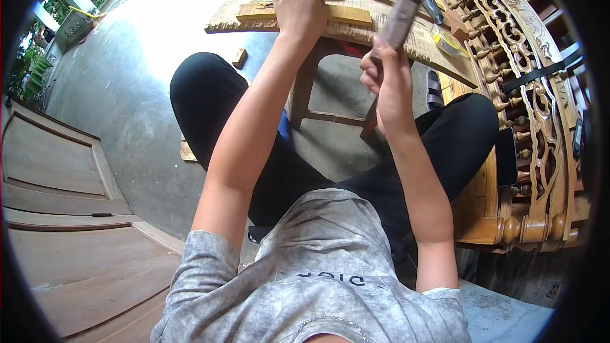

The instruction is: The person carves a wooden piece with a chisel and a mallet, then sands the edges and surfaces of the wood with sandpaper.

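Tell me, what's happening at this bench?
A seated person's right hand grips a thick, dark brown bar, raised above a rough, pale wooden plank. The left hand is closed down over a narrow, yellowish wooden strip lying on that plank; what its fingers hold is hidden. The bar appears clear of the strip.

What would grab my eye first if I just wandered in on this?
Probably the thick, dark stick raised in the right hand, near the middle top. Next, perhaps the ornate carved wooden furniture sweeping down the right side. Then the left hand, at a strip of wood on the rough plank bench.
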### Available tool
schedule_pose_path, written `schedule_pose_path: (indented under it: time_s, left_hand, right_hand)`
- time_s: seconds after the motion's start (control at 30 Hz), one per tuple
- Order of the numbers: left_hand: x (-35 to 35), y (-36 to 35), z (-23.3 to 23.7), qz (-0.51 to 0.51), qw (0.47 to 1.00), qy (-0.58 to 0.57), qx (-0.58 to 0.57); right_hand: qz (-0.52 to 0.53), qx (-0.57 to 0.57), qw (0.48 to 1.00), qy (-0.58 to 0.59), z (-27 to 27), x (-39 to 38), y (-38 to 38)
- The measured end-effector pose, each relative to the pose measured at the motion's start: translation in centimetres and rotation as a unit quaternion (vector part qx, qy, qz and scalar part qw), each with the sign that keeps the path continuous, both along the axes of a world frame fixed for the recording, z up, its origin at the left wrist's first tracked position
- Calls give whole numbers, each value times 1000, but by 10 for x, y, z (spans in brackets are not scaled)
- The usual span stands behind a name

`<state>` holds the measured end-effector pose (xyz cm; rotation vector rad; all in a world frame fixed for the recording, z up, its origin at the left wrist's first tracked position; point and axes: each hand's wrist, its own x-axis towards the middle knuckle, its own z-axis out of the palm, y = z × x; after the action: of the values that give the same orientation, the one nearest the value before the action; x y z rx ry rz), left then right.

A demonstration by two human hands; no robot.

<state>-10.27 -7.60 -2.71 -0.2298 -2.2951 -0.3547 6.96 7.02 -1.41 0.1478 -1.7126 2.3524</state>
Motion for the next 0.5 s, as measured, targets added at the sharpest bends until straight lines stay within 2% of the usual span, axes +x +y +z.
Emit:
schedule_pose_path:
  time_s: [0.1, 0.2, 0.23, 0.33, 0.5]
  left_hand:
    - [-1, 0, -1, 0, 1000, 0, 0]
    - [-2, -2, 0, -8, 1000, 5, -1]
    - [-2, -2, 1, -11, 1000, 7, -1]
    - [1, -4, 2, -5, 1000, 2, -11]
    - [1, -2, 1, -10, 1000, 20, -6]
  right_hand:
    - [-35, -28, 998, 32, -7, -2, -3]
    - [25, 168, 984, -60, -13, 0, -5]
    - [115, 192, 973, -57, -8, 0, -1]
    - [119, 123, 983, -67, -10, 1, -3]
    - [-9, 49, 999, 6, -4, 0, -6]
